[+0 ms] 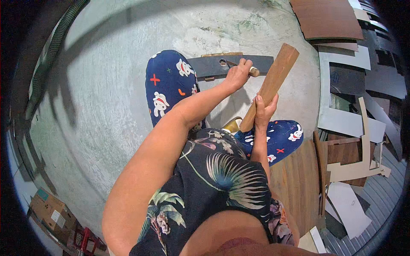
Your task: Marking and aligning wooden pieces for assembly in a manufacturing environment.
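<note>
Over a dark grey board [261, 64] in front of you, a wooden-handled tool [254, 71] sat gripped in your left hand [239, 76], its shaft pointing left toward a pale spot [222, 62] on the board. Your right hand [265, 111] was wrapped around a thick wooden bar [275, 77], slanting up and rightward. Blue patterned trousers [171, 83] covered your bent knees. Farther right lay cut panels [329, 19]; at far left ran a ribbed hose [54, 40].

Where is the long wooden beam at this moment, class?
In the head view, the wooden beam slants in the right hand, right of centre, beside the right end of the grey board.
</note>
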A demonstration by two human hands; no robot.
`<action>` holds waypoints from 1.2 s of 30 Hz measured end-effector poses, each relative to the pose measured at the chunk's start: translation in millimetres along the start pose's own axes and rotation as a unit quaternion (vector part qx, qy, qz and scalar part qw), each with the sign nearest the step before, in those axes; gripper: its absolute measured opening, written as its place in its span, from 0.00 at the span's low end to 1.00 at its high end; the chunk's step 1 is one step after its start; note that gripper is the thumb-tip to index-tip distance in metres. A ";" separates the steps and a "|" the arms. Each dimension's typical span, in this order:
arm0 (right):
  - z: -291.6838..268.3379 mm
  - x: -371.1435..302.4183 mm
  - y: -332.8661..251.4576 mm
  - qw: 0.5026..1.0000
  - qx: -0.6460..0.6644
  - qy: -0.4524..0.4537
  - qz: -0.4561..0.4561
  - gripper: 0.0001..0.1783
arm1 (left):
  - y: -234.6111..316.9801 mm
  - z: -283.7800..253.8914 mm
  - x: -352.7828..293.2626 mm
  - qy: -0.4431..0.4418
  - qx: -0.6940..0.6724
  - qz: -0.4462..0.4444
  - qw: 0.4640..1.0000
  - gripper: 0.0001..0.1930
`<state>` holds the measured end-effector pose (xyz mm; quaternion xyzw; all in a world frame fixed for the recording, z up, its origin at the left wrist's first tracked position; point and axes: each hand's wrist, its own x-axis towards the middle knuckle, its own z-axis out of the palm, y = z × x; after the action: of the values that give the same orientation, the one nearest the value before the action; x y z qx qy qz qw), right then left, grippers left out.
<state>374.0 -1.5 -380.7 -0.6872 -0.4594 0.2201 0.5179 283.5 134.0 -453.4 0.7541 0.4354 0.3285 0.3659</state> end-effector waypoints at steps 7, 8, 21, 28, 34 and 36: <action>-1.8 -3.4 -4.5 0.998 0.010 -0.009 0.058 0.31 | -0.2 -3.2 1.0 -0.002 -0.011 -0.010 1.000 0.18; -1.3 -4.1 -8.9 0.999 -0.004 -0.010 0.052 0.32 | -0.3 -3.9 1.7 -0.001 -0.010 -0.009 1.000 0.18; 7.7 -6.7 -32.8 0.992 -0.100 -0.071 0.032 0.29 | -6.6 -4.5 5.1 0.033 -0.032 -0.008 0.999 0.17; 7.2 -10.4 -33.8 0.991 -0.095 -0.086 0.038 0.31 | -5.3 -2.7 2.1 0.031 -0.026 0.000 0.999 0.16; 7.0 -8.3 -25.9 0.990 -0.116 -0.071 0.040 0.30 | -9.6 -2.9 7.0 0.026 -0.012 -0.011 1.000 0.15; 7.1 -8.8 -27.1 0.995 -0.087 -0.052 0.020 0.30 | -12.4 -3.6 8.3 0.005 -0.012 -0.020 1.000 0.20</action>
<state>353.3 -4.2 -360.1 -0.7266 -0.4888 0.2250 0.4272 278.8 146.8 -460.4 0.7391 0.4481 0.3303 0.3793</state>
